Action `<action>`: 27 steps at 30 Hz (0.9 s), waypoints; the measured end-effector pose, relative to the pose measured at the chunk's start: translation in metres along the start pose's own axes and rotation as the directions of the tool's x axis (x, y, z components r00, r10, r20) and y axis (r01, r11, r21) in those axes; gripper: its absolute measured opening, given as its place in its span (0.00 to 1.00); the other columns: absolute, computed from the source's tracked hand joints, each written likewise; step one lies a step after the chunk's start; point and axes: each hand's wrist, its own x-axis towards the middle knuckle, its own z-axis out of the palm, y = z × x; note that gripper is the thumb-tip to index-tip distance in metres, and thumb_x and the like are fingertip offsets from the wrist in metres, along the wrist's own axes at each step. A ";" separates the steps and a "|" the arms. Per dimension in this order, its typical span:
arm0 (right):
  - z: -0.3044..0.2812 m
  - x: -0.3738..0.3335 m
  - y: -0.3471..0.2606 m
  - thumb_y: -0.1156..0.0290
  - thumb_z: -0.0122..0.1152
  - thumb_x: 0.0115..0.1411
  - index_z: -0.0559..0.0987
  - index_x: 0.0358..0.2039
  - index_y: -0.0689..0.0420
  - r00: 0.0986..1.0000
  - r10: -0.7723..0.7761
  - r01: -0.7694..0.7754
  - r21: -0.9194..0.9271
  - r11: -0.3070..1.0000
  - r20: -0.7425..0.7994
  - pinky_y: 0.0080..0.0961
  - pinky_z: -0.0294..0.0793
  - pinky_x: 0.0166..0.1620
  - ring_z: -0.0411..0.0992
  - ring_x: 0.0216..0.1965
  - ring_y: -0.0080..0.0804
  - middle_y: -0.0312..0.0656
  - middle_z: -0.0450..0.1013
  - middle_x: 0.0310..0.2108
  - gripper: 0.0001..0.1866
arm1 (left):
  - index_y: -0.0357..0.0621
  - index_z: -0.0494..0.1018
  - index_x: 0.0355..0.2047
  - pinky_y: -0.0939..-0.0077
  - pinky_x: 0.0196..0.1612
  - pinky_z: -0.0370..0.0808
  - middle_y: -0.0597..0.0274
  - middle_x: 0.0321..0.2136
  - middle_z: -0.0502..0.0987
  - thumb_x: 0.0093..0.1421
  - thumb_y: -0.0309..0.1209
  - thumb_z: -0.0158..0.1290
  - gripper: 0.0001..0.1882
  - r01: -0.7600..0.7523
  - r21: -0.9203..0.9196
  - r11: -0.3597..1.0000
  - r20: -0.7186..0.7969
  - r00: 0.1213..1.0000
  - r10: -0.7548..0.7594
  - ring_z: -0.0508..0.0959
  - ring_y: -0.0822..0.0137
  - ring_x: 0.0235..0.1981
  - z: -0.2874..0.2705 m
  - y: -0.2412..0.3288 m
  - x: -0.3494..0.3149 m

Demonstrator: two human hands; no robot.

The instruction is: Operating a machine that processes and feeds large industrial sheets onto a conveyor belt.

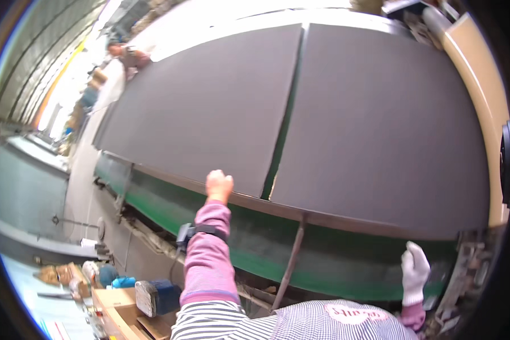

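Note:
Two large dark grey sheets lie side by side on a wide conveyor, the left sheet (204,107) and the right sheet (385,124). A narrow gap between them shows the green belt (284,133). My left hand (219,184), bare, is closed at the near edge of the left sheet, close to the gap; whether it grips anything is hidden. A dark strap with a small device (187,233) circles that forearm. My right hand (415,266) wears a white glove and hangs in front of the near rail, below the right sheet. Its fingers are loosely bent and apart, with nothing visible in them.
A metal rail (345,222) runs along the conveyor's near side. The cream curved machine cover (476,68) borders the right end. Another person (131,56) stands at the far left. Wooden boxes (116,297) and a blue container (167,296) sit at the lower left.

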 end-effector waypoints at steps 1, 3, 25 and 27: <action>0.008 0.009 -0.011 0.82 0.58 0.58 0.79 0.42 0.66 0.975 -0.218 0.213 -0.110 0.971 -0.036 0.28 0.75 0.49 0.78 0.42 0.36 0.47 0.79 0.38 0.11 | 0.38 0.76 0.36 0.54 0.49 0.73 0.48 0.36 0.77 0.57 0.43 0.50 0.19 0.089 -0.173 0.981 0.072 0.994 -0.077 0.76 0.50 0.44 0.001 -0.006 -0.001; 0.023 0.029 -0.032 0.83 0.61 0.53 0.80 0.40 0.63 0.964 -0.266 0.263 -0.108 0.959 -0.009 0.28 0.76 0.46 0.78 0.40 0.40 0.50 0.78 0.36 0.13 | 0.39 0.75 0.43 0.57 0.51 0.73 0.48 0.42 0.75 0.55 0.43 0.53 0.22 0.091 -0.241 0.966 0.116 0.991 -0.064 0.75 0.51 0.47 0.000 0.005 -0.008; 0.055 0.155 0.011 0.72 0.68 0.43 0.73 0.54 0.57 0.930 -0.205 0.347 -0.545 0.763 0.305 0.37 0.60 0.65 0.62 0.62 0.46 0.50 0.67 0.58 0.33 | 0.42 0.78 0.24 0.55 0.41 0.77 0.50 0.26 0.79 0.53 0.42 0.52 0.16 0.124 -0.149 0.981 0.066 0.991 -0.116 0.80 0.47 0.35 -0.024 0.029 -0.017; 0.038 0.169 0.038 0.77 0.67 0.42 0.72 0.54 0.58 0.933 -0.206 0.343 -0.559 0.755 0.294 0.35 0.60 0.66 0.61 0.63 0.46 0.50 0.66 0.59 0.34 | 0.41 0.77 0.34 0.57 0.47 0.74 0.50 0.37 0.77 0.54 0.46 0.52 0.19 0.048 -0.252 0.967 0.053 0.998 -0.036 0.77 0.50 0.42 -0.020 0.033 -0.025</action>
